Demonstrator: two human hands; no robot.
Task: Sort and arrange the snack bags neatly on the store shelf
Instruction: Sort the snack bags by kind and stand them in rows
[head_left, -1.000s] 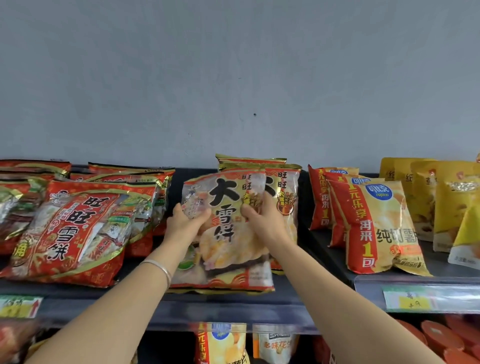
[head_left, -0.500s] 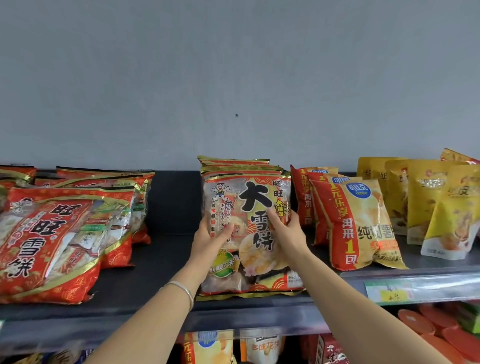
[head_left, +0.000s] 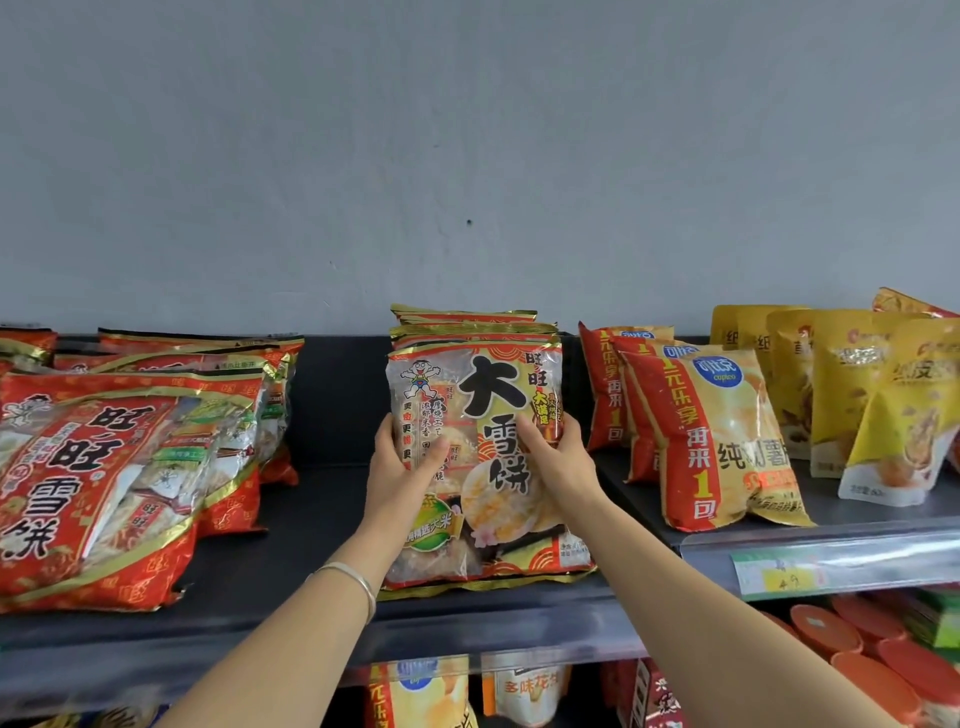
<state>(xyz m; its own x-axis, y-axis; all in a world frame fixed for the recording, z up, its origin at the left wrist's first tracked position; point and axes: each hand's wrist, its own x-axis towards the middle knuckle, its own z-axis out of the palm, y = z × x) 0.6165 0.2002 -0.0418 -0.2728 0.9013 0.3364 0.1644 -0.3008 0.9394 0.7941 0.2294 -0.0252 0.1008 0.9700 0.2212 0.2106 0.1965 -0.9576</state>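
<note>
A clear-and-red rice cracker bag with big black characters stands nearly upright on the dark shelf, leaning on two like bags behind it. My left hand grips its left edge, thumb across the front. My right hand holds its right edge. Both wrists reach up from below; the left one wears a silver bracelet.
A slumped pile of red rice cracker bags fills the shelf's left. Red-and-yellow chip bags and yellow pouches stand to the right. A price strip runs along the shelf's front edge. Orange lids and more bags sit below.
The held bag has gone from tilted forward to nearly upright against the stack behind. Both hands shifted to its side edges. The view has panned left to right across the shelf.
</note>
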